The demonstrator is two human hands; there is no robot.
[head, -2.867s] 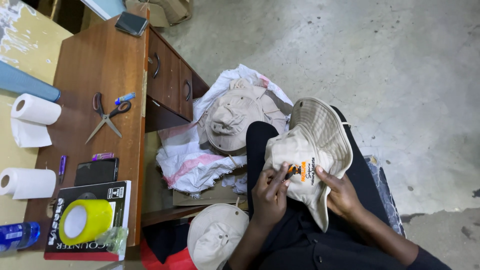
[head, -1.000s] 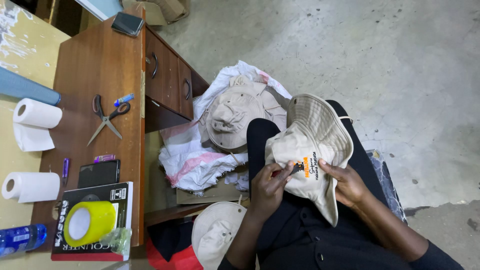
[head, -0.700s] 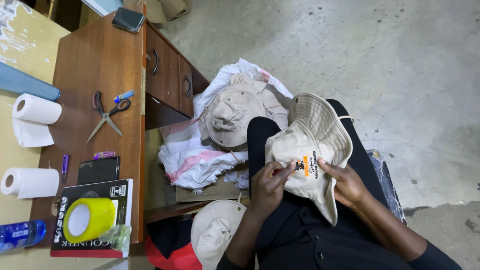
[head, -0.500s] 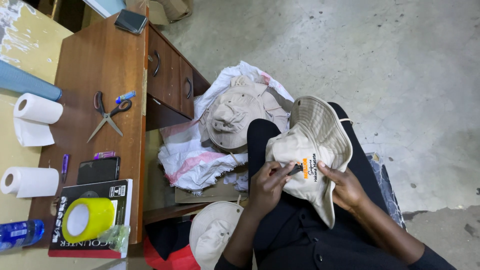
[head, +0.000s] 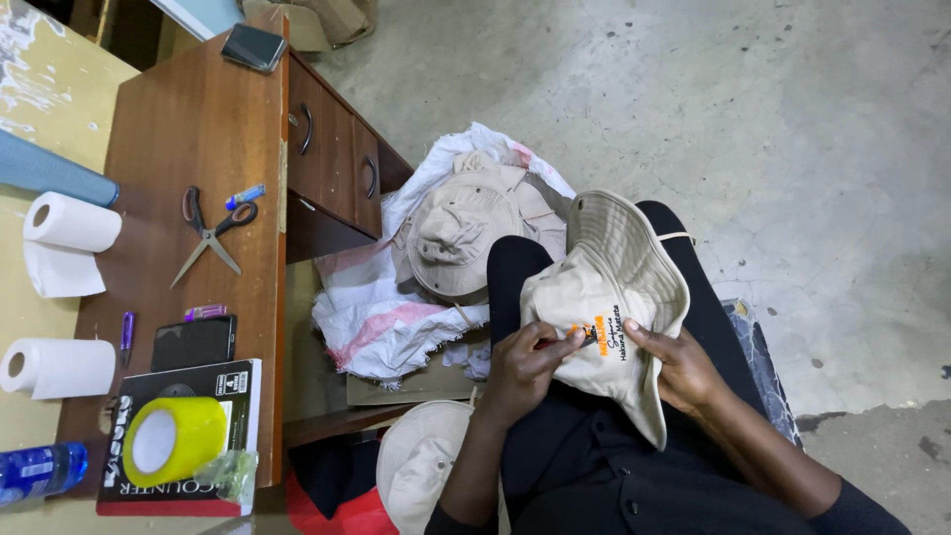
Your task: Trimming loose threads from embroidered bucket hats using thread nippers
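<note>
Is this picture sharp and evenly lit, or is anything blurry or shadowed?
Head view: sharp and evenly lit; the beige hat and both hands, left hand and right hand, are crisp; soft shadows only, slight glare on the yellow tape roll.

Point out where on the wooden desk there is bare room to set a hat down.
The widest bare patch on the wooden desk lies between the dark phone at the far corner and the scissors. The near end is crowded: second phone, book with yellow tape roll. Both hands, left and right, hold the beige hat on the lap.
</note>
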